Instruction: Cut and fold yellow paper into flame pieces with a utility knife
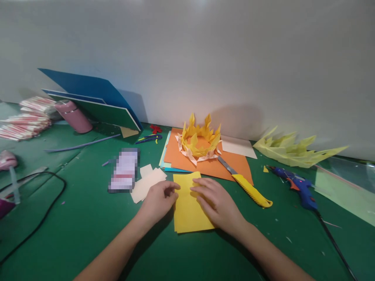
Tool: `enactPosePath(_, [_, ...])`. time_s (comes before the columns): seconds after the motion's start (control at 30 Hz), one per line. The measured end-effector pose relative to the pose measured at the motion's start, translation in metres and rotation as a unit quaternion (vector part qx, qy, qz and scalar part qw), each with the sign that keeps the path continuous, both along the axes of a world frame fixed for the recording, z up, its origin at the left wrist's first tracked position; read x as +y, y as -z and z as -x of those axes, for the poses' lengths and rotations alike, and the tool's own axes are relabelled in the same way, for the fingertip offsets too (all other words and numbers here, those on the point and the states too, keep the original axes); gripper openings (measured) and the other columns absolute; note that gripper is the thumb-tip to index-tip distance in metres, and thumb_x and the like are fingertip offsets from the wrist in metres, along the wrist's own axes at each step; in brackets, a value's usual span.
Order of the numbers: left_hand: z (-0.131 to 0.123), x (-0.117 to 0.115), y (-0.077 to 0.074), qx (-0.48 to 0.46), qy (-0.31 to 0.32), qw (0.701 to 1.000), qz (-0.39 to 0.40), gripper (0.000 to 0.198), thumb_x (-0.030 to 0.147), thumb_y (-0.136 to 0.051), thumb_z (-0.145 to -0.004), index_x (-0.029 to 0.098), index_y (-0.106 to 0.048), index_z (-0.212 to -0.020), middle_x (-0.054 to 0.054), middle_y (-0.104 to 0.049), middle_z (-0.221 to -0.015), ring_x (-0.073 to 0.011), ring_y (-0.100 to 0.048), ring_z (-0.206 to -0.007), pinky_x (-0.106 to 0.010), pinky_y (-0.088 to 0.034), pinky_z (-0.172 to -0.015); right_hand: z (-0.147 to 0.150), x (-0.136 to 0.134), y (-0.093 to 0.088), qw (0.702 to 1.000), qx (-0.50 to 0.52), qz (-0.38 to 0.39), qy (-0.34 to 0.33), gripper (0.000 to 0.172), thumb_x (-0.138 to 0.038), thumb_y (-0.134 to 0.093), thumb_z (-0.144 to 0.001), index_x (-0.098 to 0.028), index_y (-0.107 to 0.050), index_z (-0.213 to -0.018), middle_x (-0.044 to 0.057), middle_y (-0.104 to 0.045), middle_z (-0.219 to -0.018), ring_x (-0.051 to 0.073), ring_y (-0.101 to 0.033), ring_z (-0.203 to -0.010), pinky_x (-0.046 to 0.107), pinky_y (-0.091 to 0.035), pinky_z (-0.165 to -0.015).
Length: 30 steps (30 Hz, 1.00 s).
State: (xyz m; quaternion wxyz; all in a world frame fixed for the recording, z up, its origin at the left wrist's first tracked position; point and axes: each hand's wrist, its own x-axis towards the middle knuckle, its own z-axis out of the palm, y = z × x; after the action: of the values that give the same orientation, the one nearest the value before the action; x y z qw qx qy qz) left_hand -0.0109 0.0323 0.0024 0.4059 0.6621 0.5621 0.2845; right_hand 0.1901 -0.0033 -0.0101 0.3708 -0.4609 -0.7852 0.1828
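Observation:
A folded yellow paper (187, 212) lies on the green table in front of me, its layers slightly offset at the lower left corner. My left hand (159, 201) is at its left edge, fingers loosely curled, with thumb and forefinger tips a little apart over the paper. From the right, my right hand (216, 203) reaches across the sheet, fingers stretched out and spread over its upper right part. Left of the paper, several pale pink paper pieces (149, 184) lie partly under my left hand.
Beyond the paper, a yellow paper crown (200, 141) stands on orange sheets (175, 156). A yellow utility knife (249, 189) lies to the right, near a blue glue gun (301, 189) and pale yellow folded paper (295, 150). At left are a phone (124, 169), pink bottle (74, 117) and black cable (58, 203).

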Motion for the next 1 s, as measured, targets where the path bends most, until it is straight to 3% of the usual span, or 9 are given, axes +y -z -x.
enactPosePath(0.2, [0.001, -0.003, 0.002, 0.122, 0.053, 0.986, -0.101, 0.021, 0.009, -0.052, -0.075, 0.018, -0.067, -0.087, -0.005, -0.067, -0.088, -0.0165, -0.063, -0.073, -0.032, -0.054, -0.070, 0.005, 0.000, 0.004, 0.987, -0.144, -0.056, -0.037, 0.023, -0.013, -0.045, -0.089, -0.018, -0.064, -0.102, 0.012, -0.066, -0.111, 0.025, -0.058, -0.104, 0.044, -0.050, -0.089])
enactPosePath(0.57, [0.001, -0.010, 0.002, 0.203, 0.080, 0.955, -0.201, 0.019, 0.008, -0.048, -0.081, 0.014, -0.065, -0.085, -0.016, -0.045, -0.139, -0.0208, -0.068, -0.090, -0.037, -0.058, -0.080, 0.005, -0.001, 0.004, 0.983, -0.170, -0.056, -0.037, 0.023, -0.014, -0.046, -0.091, -0.017, -0.063, -0.106, 0.011, -0.066, -0.110, 0.023, -0.059, -0.102, 0.042, -0.051, -0.089])
enactPosePath(0.73, [-0.001, -0.010, 0.001, 0.247, 0.111, 0.934, -0.231, 0.023, 0.006, -0.046, -0.082, 0.015, -0.067, -0.076, -0.014, -0.060, -0.126, -0.0226, -0.067, -0.097, -0.036, -0.057, -0.085, 0.004, -0.001, 0.006, 0.982, -0.173, -0.064, -0.039, 0.023, -0.015, -0.045, -0.091, -0.016, -0.063, -0.106, 0.011, -0.066, -0.110, 0.024, -0.059, -0.101, 0.042, -0.051, -0.088])
enactPosePath(0.87, [-0.003, -0.011, 0.005, 0.287, 0.143, 0.909, -0.266, 0.026, 0.004, -0.043, -0.083, 0.014, -0.068, -0.085, -0.013, -0.069, -0.111, -0.0226, -0.068, -0.094, -0.036, -0.056, -0.084, 0.005, -0.001, 0.007, 0.981, -0.179, -0.072, -0.039, 0.022, -0.014, -0.046, -0.091, -0.016, -0.063, -0.105, 0.011, -0.065, -0.108, 0.023, -0.059, -0.099, 0.040, -0.051, -0.086])
enactPosePath(1.0, [-0.003, -0.012, 0.010, 0.333, 0.168, 0.884, -0.283, 0.023, 0.010, -0.045, -0.087, 0.012, -0.066, -0.095, -0.016, -0.068, -0.112, -0.0247, -0.068, -0.092, -0.039, -0.056, -0.083, 0.003, 0.000, 0.005, 0.977, -0.204, -0.059, -0.026, 0.020, -0.015, -0.049, -0.089, -0.016, -0.064, -0.103, 0.010, -0.065, -0.097, 0.023, -0.060, -0.090, 0.038, -0.052, -0.078])
